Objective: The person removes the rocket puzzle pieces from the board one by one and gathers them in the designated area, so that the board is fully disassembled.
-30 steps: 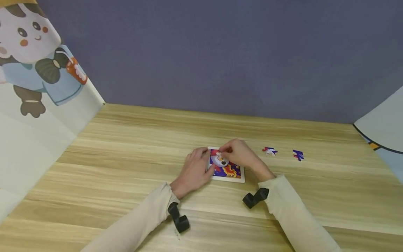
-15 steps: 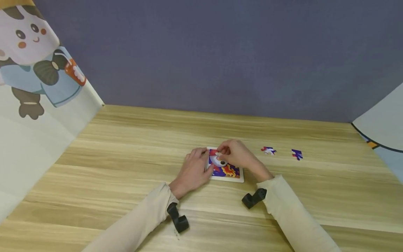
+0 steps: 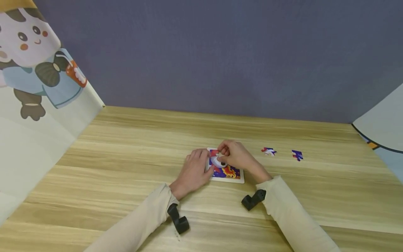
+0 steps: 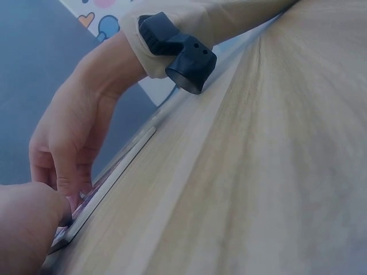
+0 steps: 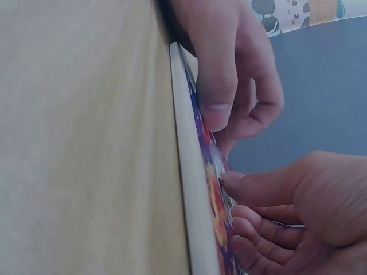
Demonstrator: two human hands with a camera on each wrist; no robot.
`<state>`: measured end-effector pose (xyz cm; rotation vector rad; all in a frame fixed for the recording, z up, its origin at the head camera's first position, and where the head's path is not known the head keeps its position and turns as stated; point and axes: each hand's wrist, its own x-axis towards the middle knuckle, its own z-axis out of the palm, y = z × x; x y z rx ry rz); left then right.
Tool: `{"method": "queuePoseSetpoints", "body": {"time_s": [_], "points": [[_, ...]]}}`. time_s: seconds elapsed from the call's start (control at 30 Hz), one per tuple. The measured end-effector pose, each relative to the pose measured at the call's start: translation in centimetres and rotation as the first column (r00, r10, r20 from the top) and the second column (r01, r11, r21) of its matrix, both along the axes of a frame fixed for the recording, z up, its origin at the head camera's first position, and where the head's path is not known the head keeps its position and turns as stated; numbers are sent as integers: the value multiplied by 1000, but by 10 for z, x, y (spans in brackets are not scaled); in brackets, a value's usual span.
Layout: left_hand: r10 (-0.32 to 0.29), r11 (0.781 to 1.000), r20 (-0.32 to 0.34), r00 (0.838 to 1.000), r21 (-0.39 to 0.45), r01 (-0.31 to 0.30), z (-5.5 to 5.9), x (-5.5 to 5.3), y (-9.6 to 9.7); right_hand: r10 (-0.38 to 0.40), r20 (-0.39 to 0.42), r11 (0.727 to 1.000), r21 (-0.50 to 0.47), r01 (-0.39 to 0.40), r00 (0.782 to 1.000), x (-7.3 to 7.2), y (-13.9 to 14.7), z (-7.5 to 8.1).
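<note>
A small jigsaw puzzle board point(image 3: 228, 180) with a white border and a purple, red and yellow picture lies on the table. My left hand point(image 3: 196, 169) rests on its left edge; in the right wrist view the thumb point(image 5: 218, 114) presses on the picture. Over the board's upper right part is my right hand point(image 3: 236, 154), its thumb point(image 5: 241, 186) straight and touching the puzzle. Its other fingers are loosely curled near the surface, and no loose piece shows between them. The right hand hides the board's upper right corner.
Two loose jigsaw pieces lie to the right: a white and red one point(image 3: 269, 151) and a purple one point(image 3: 297, 155). The wooden table point(image 3: 126, 157) meets a dark blue wall point(image 3: 201, 56) behind. Each wrist carries a black camera.
My right thumb has slid slightly down and right on the picture, while the fingers have curled back a little. The left hand and the loose pieces stay put.
</note>
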<state>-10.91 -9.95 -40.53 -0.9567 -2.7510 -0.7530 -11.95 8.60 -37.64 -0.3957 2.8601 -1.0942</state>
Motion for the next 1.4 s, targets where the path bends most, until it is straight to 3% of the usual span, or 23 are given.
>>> {"method": "queuePoseSetpoints", "body": {"time_s": [0.53, 0.83, 1.0, 1.4], "points": [[-1, 998, -7, 1000, 56, 2, 0, 0, -1, -21, 17, 998, -58, 22, 1000, -1, 1, -3], [-16, 997, 3, 1000, 80, 16, 2, -2, -3, -105, -2, 989, -106, 104, 995, 1, 0, -5], [-26, 994, -6, 1000, 110, 27, 1, -6, -4, -111, -1, 984, -138, 110, 994, 1, 2, -4], [-32, 988, -4, 999, 154, 32, 2, -9, -5, -126, 52, 968, -211, 134, 991, -3, 17, 0]]}}
